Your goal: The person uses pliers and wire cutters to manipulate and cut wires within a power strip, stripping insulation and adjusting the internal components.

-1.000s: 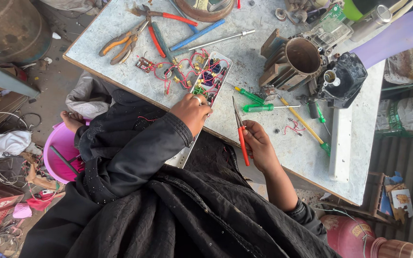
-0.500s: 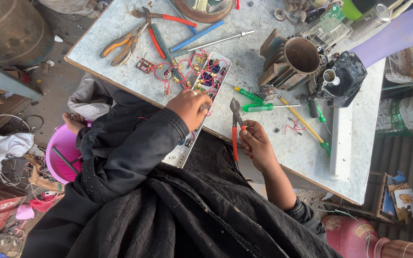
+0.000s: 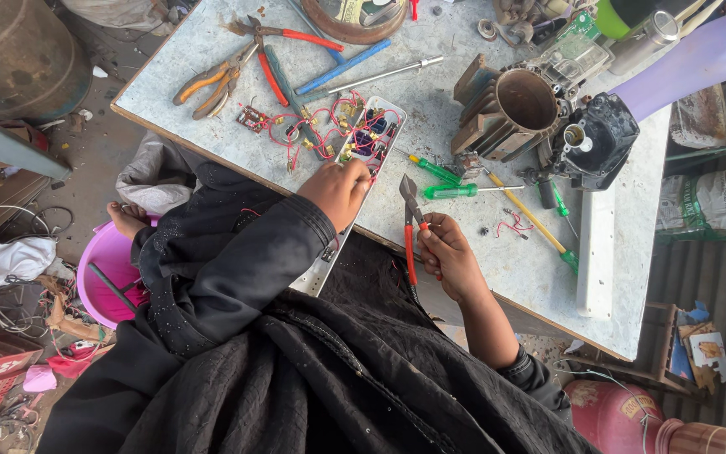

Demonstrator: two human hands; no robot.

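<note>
Power strip (image 3: pixel 355 181), white, opened, long axis running diagonally off the counter (image 3: pixel 430 101) edge; left hand (image 3: pixel 336 192) pressed closed upon it. Right hand (image 3: pixel 447 252), just beside, grips red-handled pliers (image 3: pixel 409 220), jaws toward strip.

Soft, even daylight, no harsh glare. Counter (image 3: pixel 497 252) bright and sharp; only faint short shadows under the tools. Black clothing swallows detail. Slight wide-angle stretch at the edges, corners a bit soft.
</note>
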